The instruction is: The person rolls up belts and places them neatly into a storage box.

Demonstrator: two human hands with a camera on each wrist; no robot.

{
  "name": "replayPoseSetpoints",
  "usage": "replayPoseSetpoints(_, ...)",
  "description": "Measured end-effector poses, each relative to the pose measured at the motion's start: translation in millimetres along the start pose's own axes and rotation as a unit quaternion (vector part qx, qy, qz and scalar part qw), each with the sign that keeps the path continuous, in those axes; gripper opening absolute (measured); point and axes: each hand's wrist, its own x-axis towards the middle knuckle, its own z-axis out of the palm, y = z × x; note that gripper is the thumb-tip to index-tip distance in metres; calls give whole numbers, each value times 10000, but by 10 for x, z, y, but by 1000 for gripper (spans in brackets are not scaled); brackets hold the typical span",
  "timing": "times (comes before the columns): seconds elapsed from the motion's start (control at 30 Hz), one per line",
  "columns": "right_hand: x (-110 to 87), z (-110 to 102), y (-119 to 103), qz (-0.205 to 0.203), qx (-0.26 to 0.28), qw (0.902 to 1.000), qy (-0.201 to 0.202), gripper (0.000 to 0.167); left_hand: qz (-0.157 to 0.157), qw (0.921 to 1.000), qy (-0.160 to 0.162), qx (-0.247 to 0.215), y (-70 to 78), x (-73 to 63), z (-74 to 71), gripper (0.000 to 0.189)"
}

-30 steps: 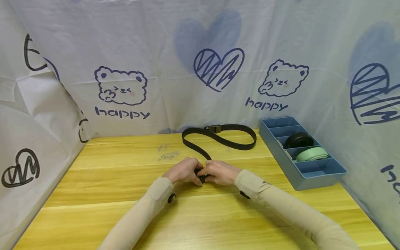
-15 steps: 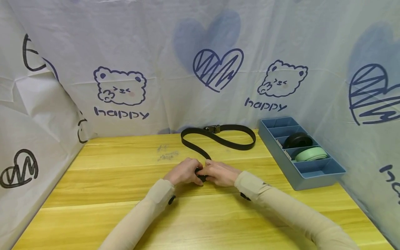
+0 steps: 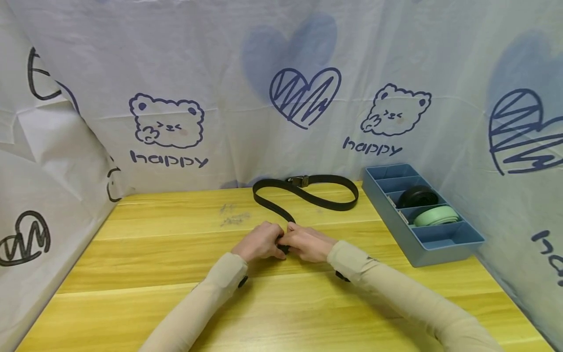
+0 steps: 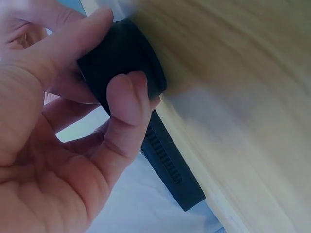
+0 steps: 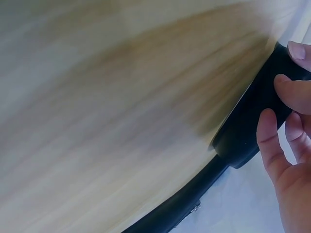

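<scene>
- The left hand [image 3: 258, 246] has its grip around the rolled end [image 4: 121, 63] of a black belt [image 3: 308, 194]: in the left wrist view the thumb and a finger curl over the dark coil.
- The right hand [image 3: 308, 244] meets it from 3 o'clock, and its fingertips [image 5: 272, 126] press on the same coil, so this grip holds the roll too.
- The 2 hands touch each other at the middle of the worktop [image 3: 154, 274], with the coil between them and mostly hidden in the head view.
- From the coil the free strap runs toward 12 o'clock, then loops to 1 o'clock and back along the far edge of the worktop.
- A metal buckle [image 3: 299, 181] lies on that far stretch, at 12 o'clock from the hands.
- A blue divided tray [image 3: 448, 247] stands at 2 o'clock, well apart from the hands.
- 1 of its compartments holds a rolled black belt [image 3: 417, 196], and the next nearer compartment holds a rolled mint green belt [image 3: 436, 216].
- A white printed cloth [image 3: 176, 73] with bears and hearts hangs behind and beside the worktop.
- Both forearms wear beige sleeves [image 3: 396, 298].
</scene>
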Motion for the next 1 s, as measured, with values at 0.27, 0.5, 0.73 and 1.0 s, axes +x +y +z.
replayPoseSetpoints(0.27, 34, 7, 5, -169, 125, 9995, 231, 11, 40, 9998, 114, 163, 9, 5, -5, 18)
replayPoseSetpoints(0.5, 65, 24, 49, -328, 28, 9977, 589, 13, 44, 9996, 209, 164, 9, 6, 2, 15)
replayPoseSetpoints(0.73, 87, 10, 47, -456, -154, 9972, 569, 12, -69, 9999, 145, 31, -3, -7, -17, 23)
replayPoseSetpoints(1.0, 93, -24, 8, -357, -304, 9978, 464, 11, -91, 9998, 87, 148, -54, -30, -36, 17)
